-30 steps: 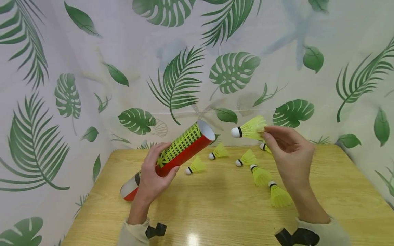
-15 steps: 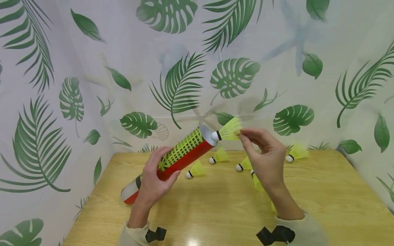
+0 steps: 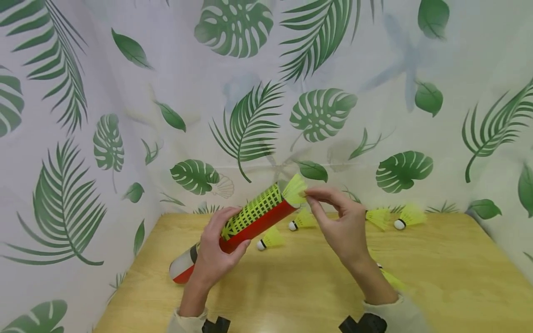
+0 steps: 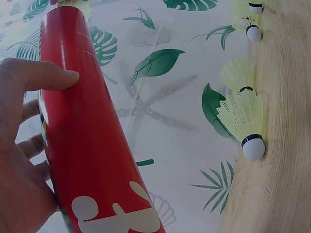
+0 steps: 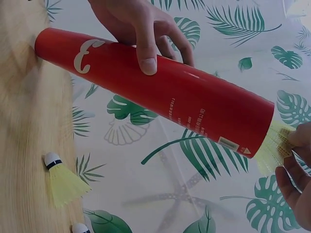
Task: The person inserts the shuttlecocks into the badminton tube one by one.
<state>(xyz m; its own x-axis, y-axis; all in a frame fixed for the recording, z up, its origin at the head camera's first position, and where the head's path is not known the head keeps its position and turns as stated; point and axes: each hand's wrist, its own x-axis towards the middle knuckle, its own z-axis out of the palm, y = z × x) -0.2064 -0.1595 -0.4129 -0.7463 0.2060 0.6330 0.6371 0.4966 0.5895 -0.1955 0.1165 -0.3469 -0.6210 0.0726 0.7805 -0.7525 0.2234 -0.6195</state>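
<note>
My left hand (image 3: 218, 252) grips a red and yellow-green shuttlecock tube (image 3: 260, 215) round its middle, thumb on the red side. The tube is tilted, its mouth up to the right and its lower end at the table. A yellow shuttlecock (image 3: 294, 189) sits partly inside the mouth, cork hidden in the tube and skirt sticking out. My right hand (image 3: 339, 224) pinches the skirt's edge between thumb and fingers. In the right wrist view the skirt (image 5: 272, 148) shows between the tube's rim and the right fingertips (image 5: 286, 177).
Yellow shuttlecocks with white corks lie on the wooden table (image 3: 291, 286): one (image 3: 270, 238) and another (image 3: 303, 219) behind the tube, one (image 3: 410, 216) at the back right. Another (image 3: 390, 277) is partly hidden by the right forearm. A leaf-print cloth (image 3: 316, 69) hangs behind the table.
My right hand has moved left with the shuttlecock, bringing its cork to the tube's mouth and then inside. The left hand keeps holding the tube at much the same tilt.
</note>
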